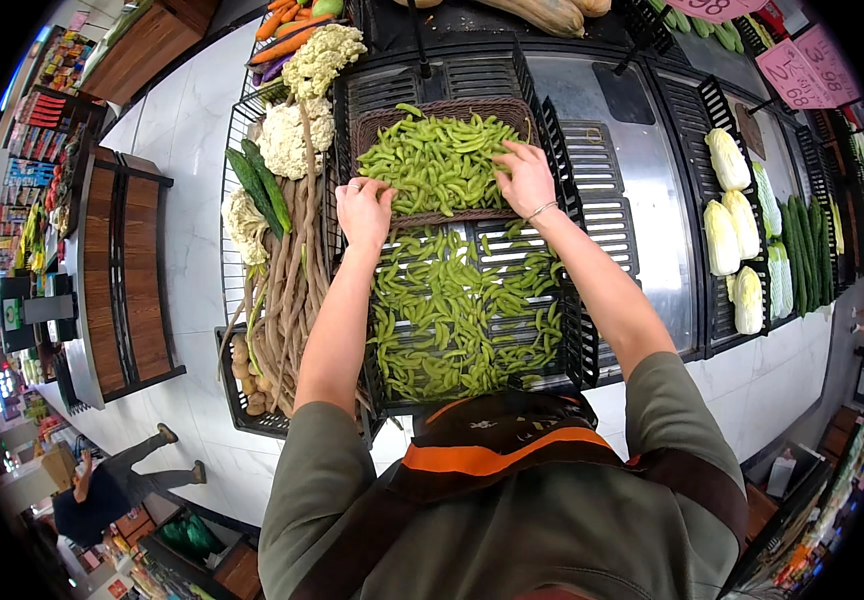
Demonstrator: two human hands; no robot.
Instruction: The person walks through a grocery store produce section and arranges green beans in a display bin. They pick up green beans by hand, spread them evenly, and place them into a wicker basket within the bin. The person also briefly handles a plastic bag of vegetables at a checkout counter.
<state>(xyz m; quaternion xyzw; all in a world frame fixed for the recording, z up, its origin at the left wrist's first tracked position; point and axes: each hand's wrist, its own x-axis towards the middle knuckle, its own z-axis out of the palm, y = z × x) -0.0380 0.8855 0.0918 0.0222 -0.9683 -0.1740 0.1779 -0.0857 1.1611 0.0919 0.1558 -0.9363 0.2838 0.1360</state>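
Observation:
A brown woven basket (432, 220), heaped with green soybean pods (439, 161), rests before me at the far end of a black display bin. My left hand (364, 211) is at the basket's near left corner. Its fingers are bent by the pods, and whether they pinch one is hidden. On the right side of the heap, my right hand (528, 176) touches the pods with its fingers spread. More loose pods (450, 289) lie scattered over the black slatted base (488, 334) between the basket and my apron.
Left of the bin, a wire rack holds cauliflower (293, 139), cucumbers (261, 187) and long brown roots (289, 277). A black crate wall (582, 337) bounds the right side. Farther right are napa cabbages (722, 236). At lower left, a person (101, 487) carries a box.

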